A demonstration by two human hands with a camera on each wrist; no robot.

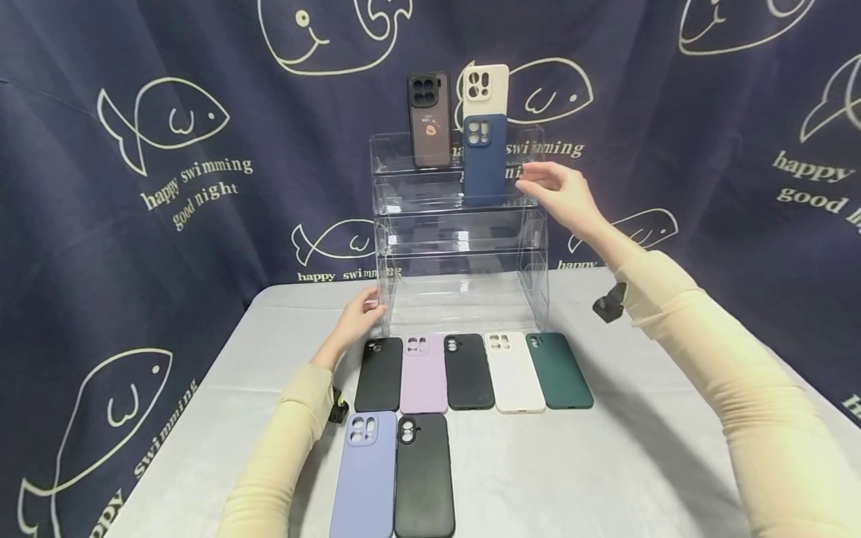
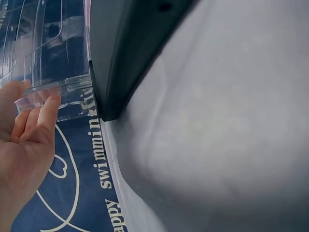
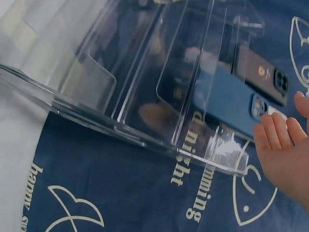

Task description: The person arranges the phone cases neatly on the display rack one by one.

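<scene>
A clear tiered display stand point(image 1: 464, 291) stands at the back of the table. My left hand point(image 1: 359, 314) is at its lower left side; in the left wrist view the thumb and fingers pinch its clear edge point(image 2: 72, 84). On an upper tier leans a blue phone case point(image 1: 486, 168), overlapping a white phone case point(image 1: 494, 90) behind it. A dark translucent phone case point(image 1: 429, 127) leans to their left on the top tier. Just right of the blue case, my right hand point(image 1: 561, 194) is raised with fingers loosely extended and nothing in them.
In front of the stand lies a row of phone cases: black point(image 1: 380, 377), lilac point(image 1: 424, 381), another black one point(image 1: 468, 373), white point(image 1: 516, 377) and dark green point(image 1: 560, 373). Nearer lie a periwinkle case point(image 1: 365, 486) and a black case point(image 1: 425, 486). A navy curtain point(image 1: 222, 224) hangs behind.
</scene>
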